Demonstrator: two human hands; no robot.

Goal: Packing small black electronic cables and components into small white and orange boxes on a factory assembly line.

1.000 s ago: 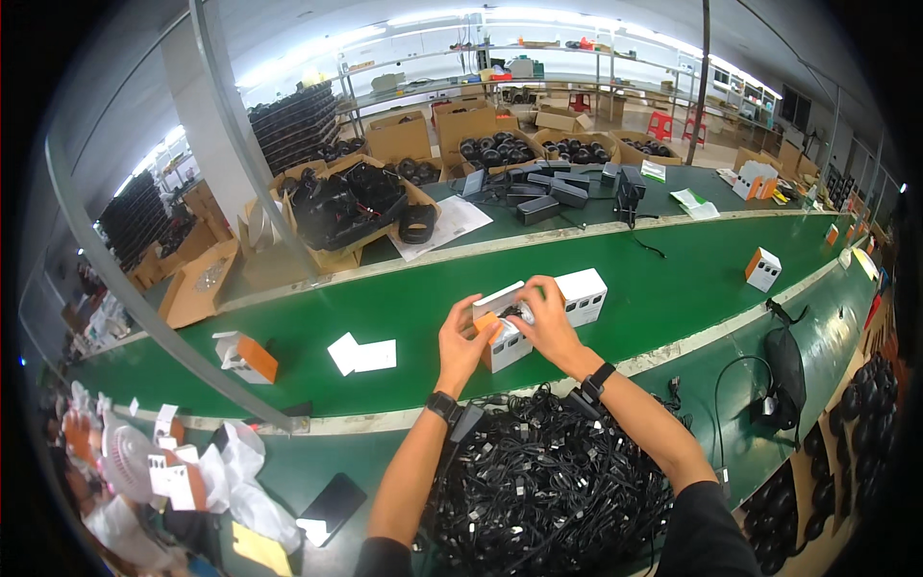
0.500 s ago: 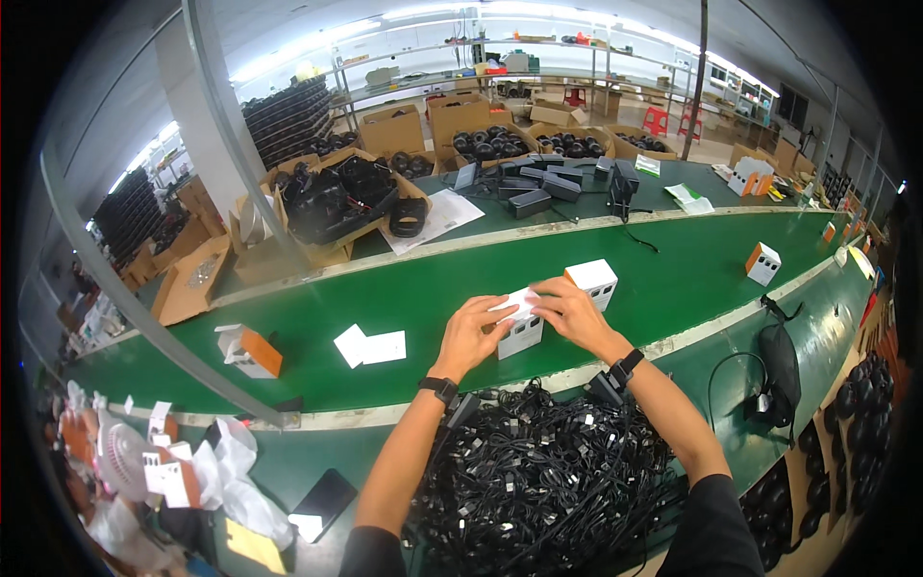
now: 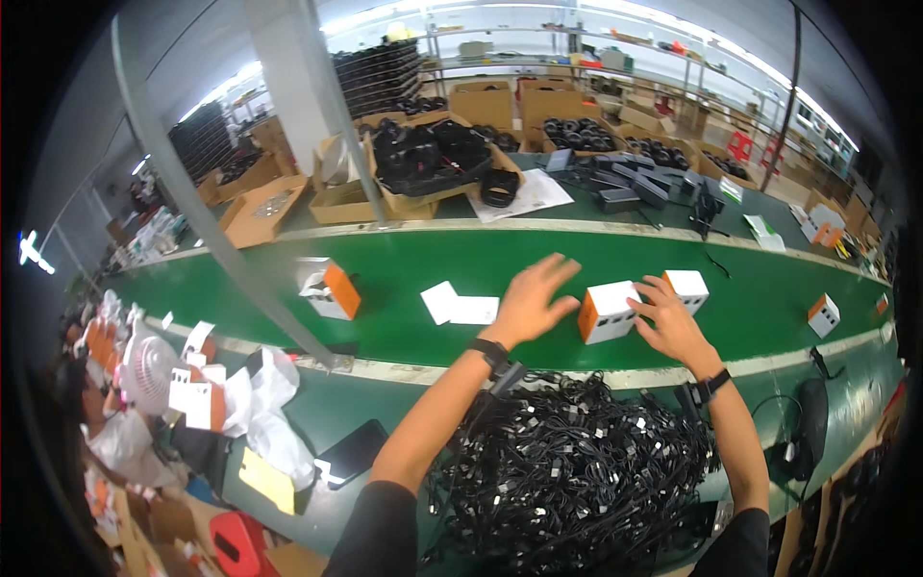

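Observation:
A closed white-and-orange box (image 3: pixel 608 313) stands on the green belt (image 3: pixel 404 346) in front of me. My left hand (image 3: pixel 535 302) is off its left side, fingers spread and slightly blurred, with nothing in it. At the box's right side is my right hand (image 3: pixel 673 325), its fingers stretched out and near or touching the edge; I cannot tell which. Just behind that hand sits a second white-and-orange box (image 3: pixel 686 286). Two white cards (image 3: pixel 473 310) lie flat on the belt to the left. Farther left stands a box with raised flaps (image 3: pixel 338 290).
A heap of black cables (image 3: pixel 586 471) lies on the near bench, beside a dark phone (image 3: pixel 354 452). A metal post (image 3: pixel 226 250) rises at left. Black adapters (image 3: pixel 635 185) and cartons (image 3: pixel 428 197) line the far side. Another box (image 3: pixel 823 314) is at far right.
Both hands have come off the box top and spread apart, the left one moving away to the left. The view has turned left, so the scene appears shifted right.

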